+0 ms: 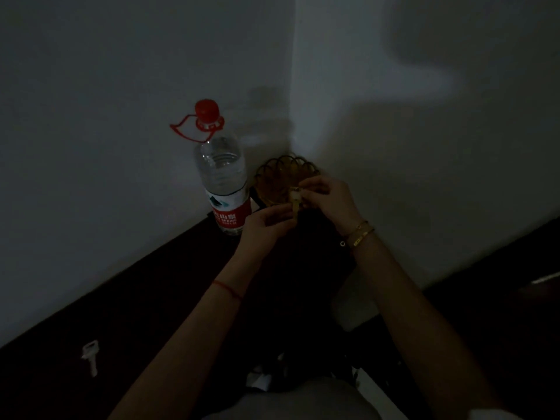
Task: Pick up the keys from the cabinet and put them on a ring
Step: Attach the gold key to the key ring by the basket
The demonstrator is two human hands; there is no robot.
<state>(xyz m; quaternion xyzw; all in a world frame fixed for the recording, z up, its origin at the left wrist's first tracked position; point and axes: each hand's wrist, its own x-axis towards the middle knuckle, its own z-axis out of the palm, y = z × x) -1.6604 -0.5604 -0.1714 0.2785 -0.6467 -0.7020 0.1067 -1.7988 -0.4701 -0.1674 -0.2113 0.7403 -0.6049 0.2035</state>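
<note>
Near the cabinet's (157, 298) front-left edge one key (91, 356) lies flat, apparently still waiting its turn. Against the wall at the back edge stands a capped water bottle (222, 177), part full. The left hand (263, 228) and right hand (328, 198) pinch a small pale key or fob (295, 199) between fingertips, probably steadying it for threading, above the scalloped bowl (272, 171) in the back corner; its contents and any ring are too dark to tell.

The bottle (222, 174) at 11 o'clock carries a red label (231, 218) with white characters, partly legible as "山泉", over a smaller line ending "SPRING". Nothing else is readable in the dim light.
</note>
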